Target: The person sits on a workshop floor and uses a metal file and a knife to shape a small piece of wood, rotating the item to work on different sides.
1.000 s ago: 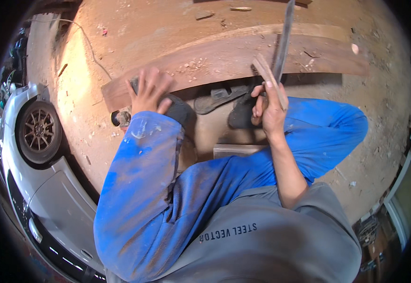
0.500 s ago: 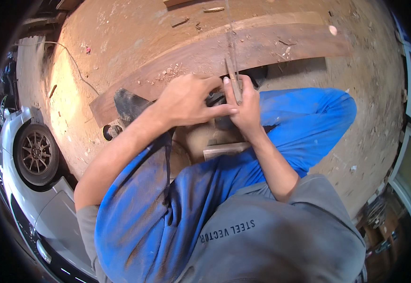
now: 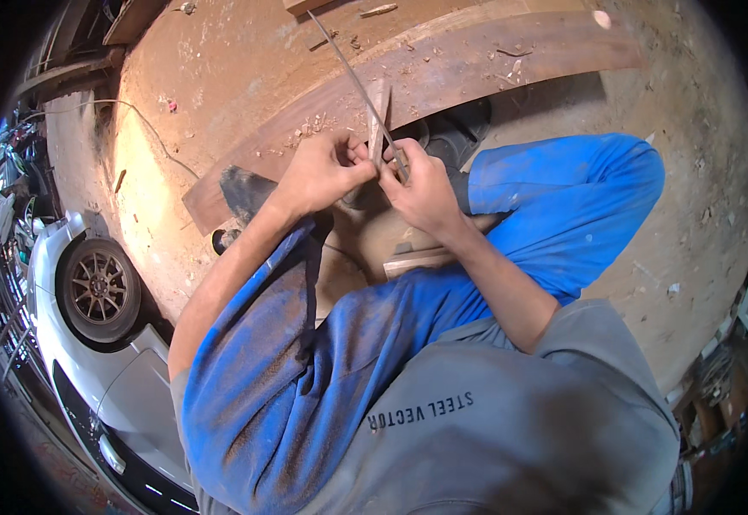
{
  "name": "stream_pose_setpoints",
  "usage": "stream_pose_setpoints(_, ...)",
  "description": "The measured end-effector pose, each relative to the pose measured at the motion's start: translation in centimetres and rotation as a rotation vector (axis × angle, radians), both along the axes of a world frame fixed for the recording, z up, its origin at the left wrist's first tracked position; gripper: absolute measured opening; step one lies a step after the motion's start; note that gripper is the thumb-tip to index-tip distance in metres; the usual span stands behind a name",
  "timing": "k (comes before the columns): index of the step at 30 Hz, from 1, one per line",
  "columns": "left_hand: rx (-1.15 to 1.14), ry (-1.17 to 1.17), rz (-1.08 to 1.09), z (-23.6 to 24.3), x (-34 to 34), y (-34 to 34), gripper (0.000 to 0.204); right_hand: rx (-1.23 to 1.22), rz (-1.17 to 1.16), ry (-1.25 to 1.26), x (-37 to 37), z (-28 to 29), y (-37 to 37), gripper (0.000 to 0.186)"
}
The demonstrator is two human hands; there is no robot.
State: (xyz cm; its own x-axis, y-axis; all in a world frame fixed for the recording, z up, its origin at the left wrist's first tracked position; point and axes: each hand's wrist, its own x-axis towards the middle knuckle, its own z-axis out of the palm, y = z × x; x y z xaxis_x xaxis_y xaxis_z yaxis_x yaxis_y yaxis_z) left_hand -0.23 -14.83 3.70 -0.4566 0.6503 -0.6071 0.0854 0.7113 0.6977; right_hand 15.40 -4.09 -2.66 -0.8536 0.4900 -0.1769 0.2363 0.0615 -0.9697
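Note:
My left hand (image 3: 327,172) is closed, with thumb and fingers pinching the lower end of a short, narrow wooden strip (image 3: 378,112). The strip points away from me over the plank. My right hand (image 3: 421,190) is wrapped round the near end of a long, thin, dark metal tool (image 3: 344,62), which looks like a slim blade or rod. This tool runs up and to the left, crossing the strip. Both hands are close together above my crossed legs, the right thumb near the strip's lower end. The tool's grip is mostly hidden by my fingers.
A long brown plank (image 3: 520,60) lies across the floor beyond my feet, with wood shavings (image 3: 310,129) scattered on it. Between my legs sits a pale wood block (image 3: 417,261). A silver car (image 3: 125,386) stands at the left. A cable (image 3: 147,129) trails over the floor.
The long tool has swung from nearly upright to slanting left. The wooden strip, earlier by the right fingers, now stands between both hands, with the left fingers pinching it.

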Motion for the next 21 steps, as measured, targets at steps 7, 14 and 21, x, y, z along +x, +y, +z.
stream_pose_setpoints(7,-0.014,0.103,0.139,1.9,-1.7,-0.8,0.014,-0.120,-0.060,-0.080,0.3,0.7,1.3,0.029)
stream_pose_setpoints(14,0.164,0.565,-0.084,3.2,-1.5,-0.2,0.019,-0.243,-0.074,-0.043,0.3,1.4,1.9,0.042)
stream_pose_setpoints(21,0.495,0.883,-0.274,3.9,-0.9,1.8,0.020,-0.316,-0.016,-0.073,0.7,1.6,1.5,0.043)
